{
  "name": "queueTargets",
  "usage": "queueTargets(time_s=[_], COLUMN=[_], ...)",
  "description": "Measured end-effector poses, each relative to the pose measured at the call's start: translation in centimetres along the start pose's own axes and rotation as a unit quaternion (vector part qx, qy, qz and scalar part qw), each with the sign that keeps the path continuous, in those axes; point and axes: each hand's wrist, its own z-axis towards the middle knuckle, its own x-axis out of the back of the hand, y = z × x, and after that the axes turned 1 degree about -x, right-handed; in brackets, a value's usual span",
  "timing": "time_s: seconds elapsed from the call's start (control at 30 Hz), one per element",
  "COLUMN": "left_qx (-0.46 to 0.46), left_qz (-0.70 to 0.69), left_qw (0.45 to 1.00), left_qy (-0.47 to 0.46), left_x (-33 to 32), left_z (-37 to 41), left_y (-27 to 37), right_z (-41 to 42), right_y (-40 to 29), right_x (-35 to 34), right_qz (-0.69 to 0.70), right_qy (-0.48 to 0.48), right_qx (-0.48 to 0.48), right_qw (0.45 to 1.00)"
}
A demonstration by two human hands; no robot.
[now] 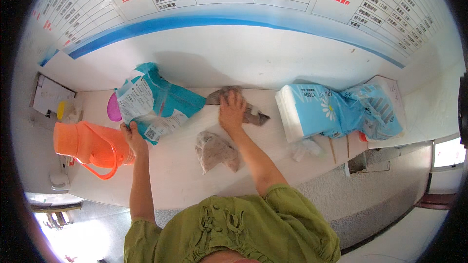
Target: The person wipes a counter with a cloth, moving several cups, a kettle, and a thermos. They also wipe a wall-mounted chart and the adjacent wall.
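Observation:
My left hand (135, 138) grips the lower left corner of a teal plastic package (172, 96) that bears printed labels. The package is lifted and tilted, at least in part, above the white tabletop (172, 179). Farther right, my right hand (233, 111) holds a crumpled dark grey cloth (257, 115) down against the table near the wall, palm over it. Some blur hides its fingertips. Between my forearms lies a knotted translucent plastic bag (215, 151) with pale contents, not touched by either hand.
An orange thermos jug (97, 148) lies near my left wrist. Behind the package shows a purple round thing (114, 106). To the right are a blue tissue pack (314, 111), a small clear plastic bag (305, 149) and two thin sticks (332, 150). A wall (234, 54) bounds the table's back.

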Motion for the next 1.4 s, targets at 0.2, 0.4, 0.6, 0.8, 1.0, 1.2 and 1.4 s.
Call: queueTargets(time_s=[0.2, 0.4, 0.6, 0.8, 1.0, 1.2, 1.4], left_qx=[-0.05, -0.074, -0.044, -0.064, -0.064, -0.061, -0.002], left_qz=[-0.01, 0.071, 0.097, 0.015, 0.052, 0.089, 0.064], left_qw=[0.998, 0.989, 0.992, 0.998, 0.991, 0.982, 0.984], left_qy=[0.046, 0.111, 0.069, 0.0, -0.11, -0.156, -0.165], left_x=[2.7, 6.1, 4.1, -1.9, -8.3, -6.4, -5.1], left_z=[-0.1, -1.1, -2.6, -4.4, -4.7, -5.5, -6.7], left_y=[3.1, 7.6, 5.5, 0.3, -1.6, -1.7, -2.5], right_z=[2.1, 4.9, 2.9, -3.8, -15.7, -20.6, -14.8], right_y=[-7.0, -11.4, -4.6, 5.8, 9.4, 12.9, 28.7], right_x=[-4.2, -4.0, -1.8, 7.1, 11.4, 19.1, 22.2], right_qz=[0.058, 0.069, 0.095, 0.018, -0.01, 0.137, 0.318], right_qy=[-0.066, -0.193, -0.104, 0.038, -0.027, 0.115, 0.4], right_qx=[0.132, 0.224, 0.171, -0.005, 0.064, 0.016, -0.357], right_qw=[0.987, 0.953, 0.975, 0.999, 0.998, 0.984, 0.782])
